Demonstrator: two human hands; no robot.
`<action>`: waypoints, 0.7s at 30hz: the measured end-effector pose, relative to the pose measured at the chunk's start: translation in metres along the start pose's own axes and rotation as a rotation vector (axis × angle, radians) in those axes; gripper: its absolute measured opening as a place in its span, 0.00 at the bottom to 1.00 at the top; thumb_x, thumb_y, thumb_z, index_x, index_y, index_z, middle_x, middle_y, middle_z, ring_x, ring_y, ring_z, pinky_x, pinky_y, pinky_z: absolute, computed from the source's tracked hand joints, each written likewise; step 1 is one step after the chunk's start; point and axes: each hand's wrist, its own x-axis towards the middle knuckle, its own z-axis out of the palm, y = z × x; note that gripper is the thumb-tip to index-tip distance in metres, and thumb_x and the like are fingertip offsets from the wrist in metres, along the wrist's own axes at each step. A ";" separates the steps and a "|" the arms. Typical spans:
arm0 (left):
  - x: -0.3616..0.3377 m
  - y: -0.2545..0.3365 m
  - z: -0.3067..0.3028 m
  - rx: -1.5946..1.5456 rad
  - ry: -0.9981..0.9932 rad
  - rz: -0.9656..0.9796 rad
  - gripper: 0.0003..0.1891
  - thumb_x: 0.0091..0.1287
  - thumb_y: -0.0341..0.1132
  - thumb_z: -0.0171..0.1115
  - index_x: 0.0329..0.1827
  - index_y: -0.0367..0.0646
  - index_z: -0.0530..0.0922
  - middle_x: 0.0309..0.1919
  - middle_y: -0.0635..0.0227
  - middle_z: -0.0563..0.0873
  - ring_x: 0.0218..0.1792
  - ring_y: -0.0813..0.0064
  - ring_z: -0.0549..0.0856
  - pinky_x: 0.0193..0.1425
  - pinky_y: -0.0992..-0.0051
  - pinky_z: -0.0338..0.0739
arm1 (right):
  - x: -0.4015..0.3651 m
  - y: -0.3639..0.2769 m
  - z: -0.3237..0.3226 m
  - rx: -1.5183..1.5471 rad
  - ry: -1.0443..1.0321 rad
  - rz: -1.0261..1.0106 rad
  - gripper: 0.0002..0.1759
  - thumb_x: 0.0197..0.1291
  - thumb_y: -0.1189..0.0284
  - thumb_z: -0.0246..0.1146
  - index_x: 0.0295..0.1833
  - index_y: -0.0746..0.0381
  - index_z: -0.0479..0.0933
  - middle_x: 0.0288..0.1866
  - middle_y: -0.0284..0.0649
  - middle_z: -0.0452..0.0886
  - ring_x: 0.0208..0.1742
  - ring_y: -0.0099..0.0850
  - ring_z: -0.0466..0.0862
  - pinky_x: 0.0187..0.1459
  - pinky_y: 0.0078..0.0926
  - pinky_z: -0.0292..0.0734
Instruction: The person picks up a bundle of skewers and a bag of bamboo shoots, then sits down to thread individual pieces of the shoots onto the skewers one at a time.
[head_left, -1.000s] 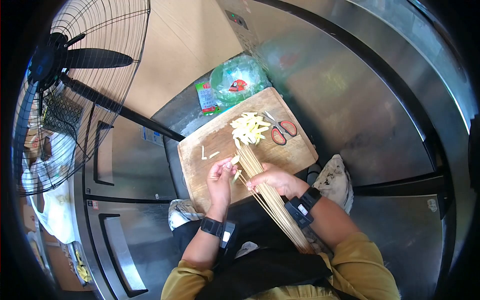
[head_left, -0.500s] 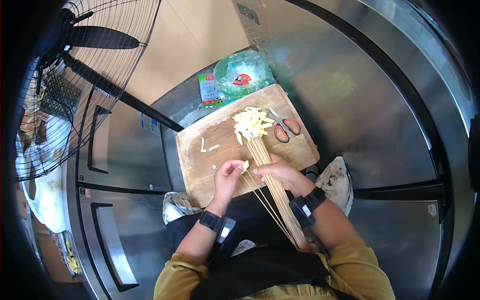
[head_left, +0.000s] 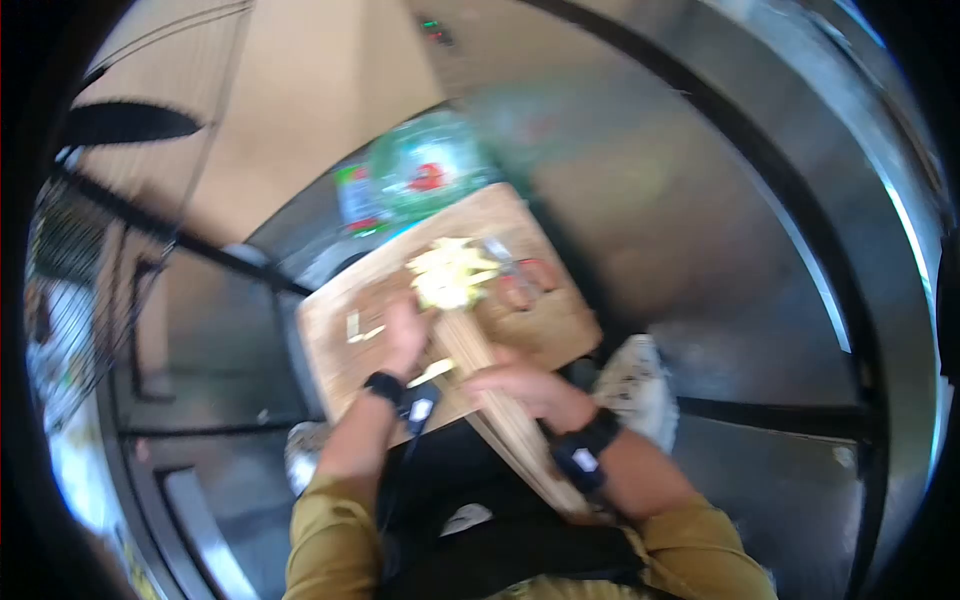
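Observation:
The view is blurred by motion. My right hand (head_left: 525, 387) is wrapped round a bundle of thin wooden sticks (head_left: 505, 410), which slants from the board down to my lap. Pale yellow pieces (head_left: 450, 272) cluster at the bundle's upper end. Beside the bundle, my left hand (head_left: 404, 338) is over the wooden board (head_left: 550, 335), its fingers smeared. Below it, a pale piece (head_left: 432, 373) shows near a few separate sticks. Red-handled scissors (head_left: 525, 284) lie right of the cluster. Small pale strips (head_left: 353, 326) are on the board's left part.
Beyond the board are a green bowl with clear plastic (head_left: 425, 170) and a green-and-red packet (head_left: 357, 198). A fan (head_left: 130, 122) stands at the upper left. Metal cabinet doors (head_left: 650, 200) rise at the right. A white patterned shoe (head_left: 637, 395) is beside the board.
The camera view has shifted and blurred. My left hand has moved up toward the yellow cluster, away from the piece it pinched. My right hand remains round the bundle.

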 end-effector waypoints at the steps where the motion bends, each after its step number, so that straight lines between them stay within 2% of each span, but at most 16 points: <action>1: -0.005 -0.024 0.024 -0.310 0.074 0.076 0.18 0.60 0.37 0.60 0.49 0.36 0.72 0.44 0.53 0.76 0.49 0.55 0.74 0.55 0.61 0.67 | 0.002 0.007 -0.011 -0.127 -0.030 -0.039 0.09 0.55 0.75 0.61 0.42 0.65 0.75 0.29 0.34 0.79 0.28 0.19 0.79 0.27 0.19 0.75; 2: -0.003 -0.028 0.022 -0.389 0.029 0.053 0.15 0.62 0.35 0.56 0.49 0.37 0.73 0.44 0.55 0.77 0.48 0.59 0.75 0.55 0.64 0.68 | -0.005 0.007 -0.012 -0.095 -0.112 -0.122 0.06 0.59 0.74 0.59 0.41 0.64 0.76 0.29 0.33 0.79 0.29 0.19 0.79 0.30 0.19 0.75; 3: 0.000 -0.029 0.020 -0.468 -0.014 0.026 0.13 0.65 0.33 0.51 0.49 0.37 0.73 0.44 0.58 0.78 0.47 0.63 0.76 0.54 0.66 0.69 | 0.013 0.025 -0.019 -0.022 -0.141 -0.151 0.07 0.58 0.71 0.59 0.38 0.62 0.77 0.30 0.32 0.79 0.30 0.19 0.78 0.32 0.19 0.75; 4: 0.002 -0.029 0.018 -0.544 -0.056 -0.004 0.12 0.67 0.31 0.47 0.49 0.37 0.74 0.44 0.60 0.79 0.46 0.68 0.77 0.53 0.68 0.70 | 0.021 0.036 -0.031 0.048 -0.310 -0.258 0.08 0.63 0.71 0.55 0.35 0.62 0.77 0.26 0.28 0.77 0.26 0.18 0.75 0.29 0.19 0.72; 5: 0.000 -0.017 0.003 -0.689 -0.173 -0.117 0.07 0.66 0.29 0.51 0.42 0.39 0.77 0.32 0.69 0.80 0.34 0.77 0.77 0.40 0.75 0.73 | 0.009 0.036 -0.014 0.081 -0.200 -0.359 0.09 0.62 0.72 0.54 0.31 0.61 0.77 0.23 0.26 0.74 0.25 0.17 0.72 0.28 0.20 0.71; 6: 0.009 -0.047 0.020 -0.822 -0.095 -0.033 0.03 0.64 0.29 0.56 0.38 0.43 0.78 0.26 0.76 0.77 0.27 0.86 0.74 0.29 0.81 0.68 | 0.011 0.032 -0.015 -0.011 -0.134 -0.383 0.04 0.57 0.74 0.56 0.33 0.62 0.76 0.23 0.28 0.73 0.23 0.19 0.73 0.25 0.21 0.71; 7: 0.030 -0.094 0.030 -0.938 -0.256 -0.136 0.03 0.63 0.30 0.58 0.39 0.45 0.77 0.23 0.80 0.75 0.25 0.90 0.71 0.24 0.87 0.64 | 0.013 0.029 -0.014 -0.106 -0.066 -0.401 0.04 0.52 0.76 0.58 0.35 0.63 0.74 0.22 0.31 0.73 0.22 0.21 0.73 0.23 0.23 0.70; 8: 0.024 -0.093 0.016 -1.108 -0.239 -0.280 0.07 0.62 0.30 0.59 0.42 0.46 0.76 0.24 0.81 0.74 0.25 0.92 0.70 0.23 0.91 0.63 | 0.014 0.026 -0.011 -0.199 0.003 -0.413 0.08 0.47 0.78 0.60 0.36 0.64 0.73 0.21 0.33 0.72 0.20 0.23 0.74 0.21 0.24 0.70; 9: 0.014 -0.081 0.006 -1.145 -0.114 -0.378 0.10 0.61 0.28 0.60 0.45 0.47 0.74 0.27 0.80 0.74 0.24 0.91 0.70 0.24 0.93 0.64 | -0.006 0.001 0.013 -0.008 0.174 -0.103 0.14 0.41 0.80 0.62 0.38 0.65 0.73 0.23 0.36 0.73 0.20 0.25 0.75 0.19 0.26 0.70; 10: 0.015 -0.099 -0.011 -1.203 -0.238 -0.305 0.12 0.66 0.34 0.57 0.52 0.48 0.73 0.39 0.74 0.81 0.34 0.88 0.79 0.36 0.87 0.74 | -0.006 0.001 0.010 -0.016 0.163 -0.105 0.17 0.38 0.81 0.62 0.39 0.66 0.72 0.24 0.38 0.74 0.21 0.27 0.76 0.20 0.28 0.71; 13: -0.022 -0.063 -0.049 -1.438 -0.205 -0.265 0.14 0.67 0.32 0.56 0.55 0.43 0.72 0.44 0.67 0.82 0.38 0.84 0.81 0.39 0.86 0.77 | 0.015 0.017 0.003 -0.062 0.118 -0.073 0.25 0.31 0.83 0.63 0.43 0.67 0.70 0.26 0.42 0.75 0.24 0.31 0.78 0.21 0.31 0.73; 14: -0.037 -0.041 -0.065 -1.497 -0.226 -0.283 0.16 0.67 0.30 0.54 0.57 0.37 0.70 0.47 0.61 0.80 0.41 0.80 0.82 0.43 0.85 0.80 | 0.020 0.022 0.002 -0.099 0.138 -0.057 0.26 0.30 0.83 0.64 0.44 0.67 0.70 0.27 0.42 0.75 0.25 0.32 0.78 0.22 0.32 0.74; 17: -0.057 -0.023 -0.065 -1.669 -0.315 -0.246 0.17 0.67 0.28 0.53 0.58 0.34 0.68 0.49 0.58 0.79 0.45 0.77 0.81 0.48 0.84 0.80 | 0.025 0.026 0.003 -0.120 0.179 -0.039 0.29 0.28 0.83 0.65 0.45 0.67 0.69 0.30 0.43 0.75 0.29 0.33 0.79 0.26 0.33 0.76; 21: -0.071 -0.021 -0.046 -1.737 -0.281 -0.356 0.15 0.67 0.24 0.51 0.57 0.32 0.69 0.50 0.56 0.78 0.49 0.75 0.80 0.52 0.81 0.80 | 0.008 0.017 0.016 -0.050 0.181 -0.034 0.27 0.30 0.82 0.65 0.44 0.67 0.70 0.31 0.43 0.76 0.29 0.32 0.79 0.26 0.32 0.75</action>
